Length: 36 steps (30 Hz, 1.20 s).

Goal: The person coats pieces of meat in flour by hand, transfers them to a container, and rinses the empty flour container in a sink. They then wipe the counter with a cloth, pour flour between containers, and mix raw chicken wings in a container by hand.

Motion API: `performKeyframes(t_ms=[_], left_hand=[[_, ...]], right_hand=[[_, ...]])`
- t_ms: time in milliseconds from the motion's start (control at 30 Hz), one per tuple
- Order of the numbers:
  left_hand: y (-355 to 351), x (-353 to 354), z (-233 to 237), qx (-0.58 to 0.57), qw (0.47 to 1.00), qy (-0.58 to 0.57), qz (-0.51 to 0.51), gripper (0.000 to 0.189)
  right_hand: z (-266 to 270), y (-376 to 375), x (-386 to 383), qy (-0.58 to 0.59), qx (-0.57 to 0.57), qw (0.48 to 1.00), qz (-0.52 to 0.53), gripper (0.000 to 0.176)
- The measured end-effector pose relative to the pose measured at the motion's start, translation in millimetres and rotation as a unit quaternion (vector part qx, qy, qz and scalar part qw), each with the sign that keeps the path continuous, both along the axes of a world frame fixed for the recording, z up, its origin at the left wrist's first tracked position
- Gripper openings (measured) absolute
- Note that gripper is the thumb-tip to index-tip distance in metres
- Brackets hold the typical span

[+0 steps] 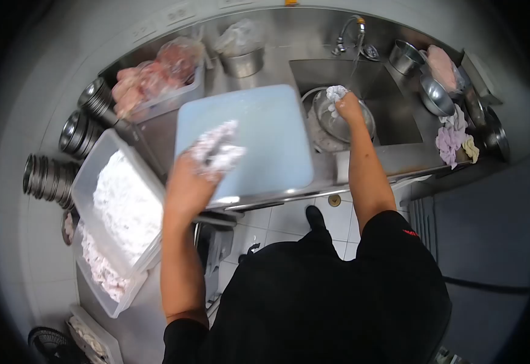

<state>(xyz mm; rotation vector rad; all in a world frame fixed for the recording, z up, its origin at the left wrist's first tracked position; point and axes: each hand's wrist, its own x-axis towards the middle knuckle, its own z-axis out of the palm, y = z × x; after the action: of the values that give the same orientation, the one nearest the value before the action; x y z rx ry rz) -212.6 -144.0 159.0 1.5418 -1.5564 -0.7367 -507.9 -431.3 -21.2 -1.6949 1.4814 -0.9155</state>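
My left hand point(211, 156), its fingers spread and coated in white powder, is over the lower left of a pale blue cutting board point(265, 133). Nothing shows between its fingers, though they are a little blurred. Over the sink point(392, 115), my right hand point(343, 102) is also white at the fingers, which are bent above a round metal bowl point(362, 124). Whether those fingers hold anything is too small to tell. Water runs from the faucet point(361, 27) just behind that hand. A tub of white powder point(125, 200) stands left of my left forearm.
Raw meat point(156, 79) fills a plastic container at the back left. Stacked metal bowls point(49, 176) line the left side. Below the powder tub sits a tub of coated pieces point(102, 267). Right of the sink are metal pots point(406, 57), bagged meat point(441, 68) and cloths point(451, 142).
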Motion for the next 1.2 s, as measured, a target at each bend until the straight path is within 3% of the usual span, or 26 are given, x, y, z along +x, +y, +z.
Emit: performKeyframes(t_ms=[133,200,233,300,367,400,467,500,567,600,700,733,767,833,867,967,1033,1133,1200], left_hand=[[-129,-98,-81,0.012,0.986,-0.019,-0.167,0.034],[-190,-157,-107,0.168,0.961,0.186,-0.117,0.033],[-217,-178,-126,0.19,0.94,0.257,-0.123,0.037],[-278,-218,-156,0.212,0.932,0.289,-0.049,0.036],[-329,-241,-190,0.184,0.931,0.314,0.016,0.034],[-365,-243,-226,0.203,0.908,0.367,0.027,0.032],[-429,-243,-294,0.24,0.849,0.469,0.044,0.029],[-439,-255,-285,0.224,0.824,0.517,0.059,0.03],[-455,-280,-257,0.193,0.765,0.608,0.086,0.034],[-472,-274,-270,0.207,0.781,0.586,0.062,0.034],[-478,-284,-266,0.185,0.763,0.618,0.041,0.035],[-473,-289,-255,0.174,0.753,0.634,0.035,0.035],[-465,-296,-248,0.163,0.742,0.65,0.033,0.036],[-449,-307,-227,0.157,0.74,0.654,0.024,0.036],[-450,-304,-229,0.155,0.739,0.655,0.02,0.036],[-467,-289,-247,0.13,0.73,0.671,0.01,0.037],[-469,-292,-260,0.057,0.678,0.733,-0.006,0.037],[-437,-317,-206,0.14,0.724,0.675,0.028,0.039],[-453,-305,-236,0.132,0.729,0.672,0.001,0.041]], right_hand=[[-26,-93,-51,-0.055,-0.002,0.998,-0.031,0.02],[-61,-146,-74,-0.089,0.025,0.995,-0.029,0.023],[-60,-159,-80,-0.087,0.063,0.994,-0.032,0.024],[-40,-179,-74,-0.079,0.132,0.988,-0.035,0.026],[-7,-178,-69,0.006,0.06,0.997,-0.05,0.029],[0,-175,-67,0.049,0.026,0.997,-0.056,0.031],[-17,-177,-63,0.028,-0.041,0.997,-0.06,0.036],[-23,-179,-63,0.018,-0.077,0.995,-0.066,0.038],[-27,-157,-62,-0.097,-0.037,0.994,-0.038,0.042],[-29,-145,-61,-0.154,-0.016,0.988,-0.024,0.045],[-11,-126,-61,-0.128,-0.004,0.992,0.012,0.05],[-81,-165,-51,-0.168,-0.087,0.98,0.059,0.059],[-87,-179,-60,-0.134,-0.051,0.988,0.056,0.061],[-83,-201,-68,-0.069,0.01,0.996,0.052,0.065],[-51,-184,-65,-0.095,0.068,0.993,0.009,0.068],[-45,-153,-48,-0.083,-0.051,0.994,0.056,0.075],[-45,-151,-51,-0.12,-0.039,0.992,0.023,0.072],[-51,-184,-67,-0.176,0.073,0.981,0.026,0.072],[-67,-191,-60,-0.151,0.016,0.988,0.033,0.07]])
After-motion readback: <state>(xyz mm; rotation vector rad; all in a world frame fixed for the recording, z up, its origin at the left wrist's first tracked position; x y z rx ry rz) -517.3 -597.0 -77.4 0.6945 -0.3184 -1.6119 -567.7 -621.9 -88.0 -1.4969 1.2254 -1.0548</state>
